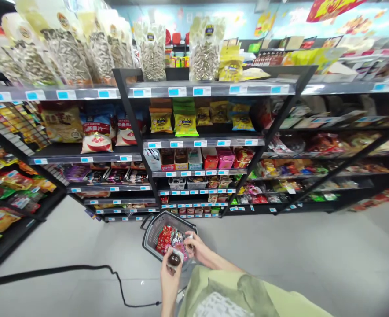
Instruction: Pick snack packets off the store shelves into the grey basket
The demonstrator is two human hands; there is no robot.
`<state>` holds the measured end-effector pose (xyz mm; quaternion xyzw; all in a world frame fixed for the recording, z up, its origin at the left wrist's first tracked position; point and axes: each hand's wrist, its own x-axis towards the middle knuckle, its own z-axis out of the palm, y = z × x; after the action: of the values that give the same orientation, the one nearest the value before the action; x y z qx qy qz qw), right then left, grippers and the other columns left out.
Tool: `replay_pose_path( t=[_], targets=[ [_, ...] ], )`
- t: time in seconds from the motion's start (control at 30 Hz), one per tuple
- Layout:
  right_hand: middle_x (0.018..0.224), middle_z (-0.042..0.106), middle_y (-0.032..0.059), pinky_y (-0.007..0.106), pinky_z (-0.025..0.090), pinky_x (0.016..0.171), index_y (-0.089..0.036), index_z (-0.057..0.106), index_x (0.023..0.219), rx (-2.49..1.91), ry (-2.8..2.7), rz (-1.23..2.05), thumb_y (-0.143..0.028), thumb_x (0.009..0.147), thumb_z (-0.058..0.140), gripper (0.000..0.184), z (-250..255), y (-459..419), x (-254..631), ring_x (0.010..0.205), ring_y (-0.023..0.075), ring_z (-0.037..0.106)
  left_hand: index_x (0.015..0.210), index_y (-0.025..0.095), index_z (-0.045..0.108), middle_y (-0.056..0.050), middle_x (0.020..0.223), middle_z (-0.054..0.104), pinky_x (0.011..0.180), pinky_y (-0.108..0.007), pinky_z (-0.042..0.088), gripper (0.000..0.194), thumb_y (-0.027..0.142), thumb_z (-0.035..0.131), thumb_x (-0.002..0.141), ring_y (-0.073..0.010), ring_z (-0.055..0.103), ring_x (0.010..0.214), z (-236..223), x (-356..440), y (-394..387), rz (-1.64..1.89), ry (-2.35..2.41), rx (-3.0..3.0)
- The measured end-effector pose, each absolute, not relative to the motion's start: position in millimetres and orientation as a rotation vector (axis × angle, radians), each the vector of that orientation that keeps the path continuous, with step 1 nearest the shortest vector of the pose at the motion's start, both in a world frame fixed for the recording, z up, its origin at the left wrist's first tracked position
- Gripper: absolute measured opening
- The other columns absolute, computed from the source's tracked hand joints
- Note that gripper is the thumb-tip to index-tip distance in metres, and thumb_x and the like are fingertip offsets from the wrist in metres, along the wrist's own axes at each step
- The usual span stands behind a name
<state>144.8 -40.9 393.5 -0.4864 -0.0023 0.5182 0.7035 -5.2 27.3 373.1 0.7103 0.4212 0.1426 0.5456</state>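
Clock directions are read from the left hand, with 12 o'clock at the upper edge of the view.

The left grip [170, 268] is pinching a white pack [174, 259] between thumb and fingers. The white pack sits at 1 o'clock, at the fingertip end of the hand, with the thumb along its 9 o'clock edge. The right grip [194, 245], at 2 o'clock, has its fingers closed on a small pack [189, 248]. The small pack is located at the fingertips, on the 9 o'clock side of that hand; fingers cover part of it. The two hands are near each other but apart.

The white pack has a pale, roughly square border around a dark brown, rounded, glossy centre. Its upper face is turned toward the camera. The small pack shows pale and dark areas; further detail is too small to tell.

Both packs are held over a grey basket [149, 232] with perforated walls and a dark rim, standing on the floor [280, 255]. Visible in the basket toward 12 o'clock are red packets [165, 237], silvery packets [177, 238] and pink packets [182, 252]. The stocked shelf unit [204, 143] stands beyond, at 12 to 1 o'clock.
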Motion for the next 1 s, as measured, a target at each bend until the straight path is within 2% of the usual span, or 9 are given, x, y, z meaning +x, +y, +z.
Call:
replay_pose_path(
  t=[0.07, 0.13, 0.23, 0.3, 0.37, 0.47, 0.6, 0.8, 1.0],
  targets=[
    [0.07, 0.061, -0.0047, 0.02, 0.024, 0.041, -0.027, 0.054, 0.101, -0.978, 0.032, 1.225, -0.039, 0.06, 0.067, 0.044, 396, -46, 144, 0.043, 0.009, 0.041, 0.115, 0.024, 0.056, -0.012, 0.123, 0.065, 0.099, -0.041, 0.054, 0.051, 0.049, 0.063, 0.07, -0.0307, 0.065, 0.114, 379, -2, 23, 0.506, 0.929, 1.527],
    [0.081, 0.068, -0.0007, 0.022, 0.027, 0.041, -0.03, 0.061, 0.096, -0.945, 0.006, 1.273, -0.045, 0.063, 0.061, 0.035, 398, -50, 146, 0.046, 0.013, 0.049, 0.11, 0.022, 0.058, -0.012, 0.116, 0.068, 0.097, -0.043, 0.056, 0.049, 0.045, 0.069, 0.068, -0.0313, 0.067, 0.108, 382, -1, 19, 0.575, 0.92, 1.46],
    [0.106, 0.073, -0.0004, 0.03, 0.038, 0.045, -0.036, 0.068, 0.091, -1.013, -0.107, 1.292, -0.048, 0.065, 0.066, 0.028, 399, -53, 151, 0.055, 0.0197, 0.062, 0.112, 0.019, 0.059, -0.014, 0.118, 0.068, 0.095, -0.043, 0.055, 0.053, 0.042, 0.075, 0.066, -0.0314, 0.067, 0.109, 385, -1, 18, 0.637, 0.934, 1.409],
    [0.115, 0.072, -0.0005, 0.039, 0.047, 0.053, -0.038, 0.069, 0.094, -1.069, -0.15, 1.26, -0.049, 0.066, 0.073, 0.03, 398, -54, 156, 0.066, 0.0249, 0.068, 0.114, 0.017, 0.06, -0.015, 0.119, 0.068, 0.094, -0.043, 0.055, 0.057, 0.041, 0.078, 0.065, -0.0312, 0.067, 0.108, 386, -2, 20, 0.678, 0.951, 1.37],
    [0.112, 0.073, 0.0018, 0.045, 0.052, 0.066, -0.037, 0.069, 0.101, -1.105, -0.189, 1.207, -0.049, 0.066, 0.08, 0.038, 397, -56, 160, 0.082, 0.0295, 0.071, 0.113, 0.016, 0.061, -0.015, 0.116, 0.069, 0.092, -0.043, 0.055, 0.059, 0.041, 0.08, 0.063, -0.0308, 0.068, 0.105, 388, -3, 22, 0.708, 0.979, 1.346],
    [0.1, 0.076, 0.0046, 0.042, 0.054, 0.081, -0.029, 0.068, 0.111, -1.156, -0.259, 1.114, -0.046, 0.063, 0.086, 0.054, 398, -60, 163, 0.093, 0.0278, 0.071, 0.109, 0.015, 0.065, -0.014, 0.11, 0.072, 0.086, -0.041, 0.057, 0.056, 0.04, 0.081, 0.062, -0.0293, 0.069, 0.099, 391, -6, 26, 0.724, 1.005, 1.353],
    [0.096, 0.076, 0.0067, 0.035, 0.054, 0.08, -0.02, 0.067, 0.113, -1.202, -0.271, 1.087, -0.042, 0.063, 0.088, 0.058, 402, -63, 160, 0.082, 0.0215, 0.071, 0.106, 0.014, 0.067, -0.012, 0.103, 0.073, 0.086, -0.041, 0.056, 0.051, 0.037, 0.081, 0.063, -0.0273, 0.07, 0.096, 396, -8, 25, 0.741, 0.971, 1.354],
    [0.107, 0.074, 0.0065, 0.035, 0.052, 0.089, -0.02, 0.072, 0.109, -1.142, -0.357, 1.091, -0.029, 0.056, 0.092, 0.057, 407, -64, 154, 0.096, 0.0225, 0.068, 0.104, 0.017, 0.069, -0.013, 0.121, 0.063, 0.09, -0.038, 0.056, 0.047, 0.036, 0.082, 0.063, -0.0288, 0.063, 0.114, 391, -6, 19, 0.82, 0.911, 1.384],
    [0.096, 0.075, 0.005, 0.034, 0.052, 0.084, -0.02, 0.072, 0.104, -1.187, -0.369, 1.081, -0.028, 0.056, 0.091, 0.052, 401, -67, 159, 0.086, 0.0204, 0.068, 0.109, 0.015, 0.065, -0.014, 0.118, 0.065, 0.092, -0.039, 0.055, 0.054, 0.034, 0.083, 0.062, -0.0278, 0.065, 0.109, 382, -4, 16, 0.808, 0.872, 1.332]
  ],
)
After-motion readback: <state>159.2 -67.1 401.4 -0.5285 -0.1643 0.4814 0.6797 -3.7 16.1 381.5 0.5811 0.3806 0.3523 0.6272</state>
